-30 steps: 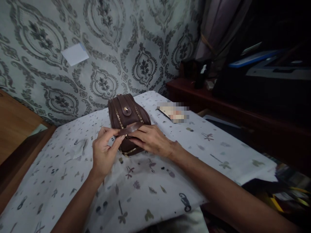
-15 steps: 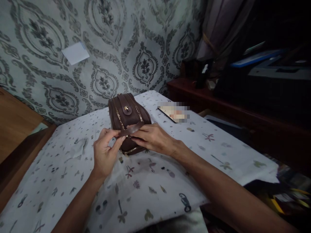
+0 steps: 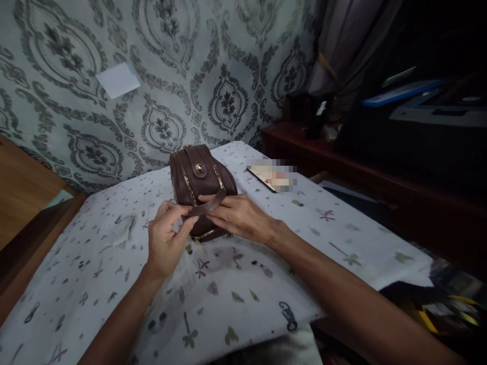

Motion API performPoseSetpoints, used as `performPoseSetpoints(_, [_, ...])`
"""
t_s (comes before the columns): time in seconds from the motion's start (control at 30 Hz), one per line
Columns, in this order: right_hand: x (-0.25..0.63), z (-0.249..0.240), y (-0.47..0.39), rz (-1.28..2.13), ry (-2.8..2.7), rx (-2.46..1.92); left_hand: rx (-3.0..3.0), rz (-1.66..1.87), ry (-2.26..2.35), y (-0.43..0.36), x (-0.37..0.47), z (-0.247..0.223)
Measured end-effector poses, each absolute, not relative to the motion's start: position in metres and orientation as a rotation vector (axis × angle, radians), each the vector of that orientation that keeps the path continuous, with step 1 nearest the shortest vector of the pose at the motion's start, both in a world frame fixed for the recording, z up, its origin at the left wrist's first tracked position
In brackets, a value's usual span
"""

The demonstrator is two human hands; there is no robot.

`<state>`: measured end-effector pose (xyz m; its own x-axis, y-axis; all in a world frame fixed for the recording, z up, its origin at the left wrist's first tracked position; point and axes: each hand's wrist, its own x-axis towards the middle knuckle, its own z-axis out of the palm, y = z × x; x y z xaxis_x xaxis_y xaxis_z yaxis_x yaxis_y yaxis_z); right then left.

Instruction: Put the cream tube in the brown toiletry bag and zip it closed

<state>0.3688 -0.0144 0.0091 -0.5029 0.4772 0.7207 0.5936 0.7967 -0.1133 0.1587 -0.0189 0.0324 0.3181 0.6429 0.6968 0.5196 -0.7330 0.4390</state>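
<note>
A brown leather bag [image 3: 182, 180] with gold zippers and a gold stud on its flap rests on the cloth-covered table. Its short brown strap [image 3: 208, 206] arches over the near end. Thumb and fingertips of my left hand [image 3: 167, 235] pinch the strap's left end. From the right, my right hand [image 3: 243, 218] reaches in, its bent fingers at the strap beside the bag's near end. The strap and the hand itself partly cover those fingertips, and the spot between both hands is partly hidden.
A phone-like flat item [image 3: 272, 178], partly blurred out, lies right of the bag on the patterned tablecloth [image 3: 224, 304]. A dark red cabinet [image 3: 283, 133] stands at the right, and a wooden panel [image 3: 28, 187] at the left. Patterned wallpaper [image 3: 228, 101] rises behind.
Both hands stay at the strap, with only slight finger movement. The strap sits a little lower at its left end. The bag has barely moved.
</note>
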Motion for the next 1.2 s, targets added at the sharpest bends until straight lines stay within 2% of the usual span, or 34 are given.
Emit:
performPoseSetpoints(0.23, [0.369,0.005,-0.011,-0.187,-2.170,-0.759,2.588,1.410,0.971,-0.022,0.159,0.024])
performPoseSetpoints(0.57, [0.373,0.013,-0.024,0.099,-2.236,-0.806,2.883,1.461,0.813,-0.020,0.160,0.008])
performPoseSetpoints(0.8, [0.388,0.004,-0.040,0.255,-1.987,-0.762,2.956,1.451,0.812,-0.022,0.161,0.014])
performPoseSetpoints(1.03, [0.385,0.002,-0.029,-0.049,-1.703,-1.038,2.962,1.413,0.940,-0.022,0.175,0.031])
performPoseSetpoints(1.2, [0.379,0.008,-0.018,-0.054,-1.783,-0.995,3.064,1.413,0.881,-0.012,0.182,0.037])
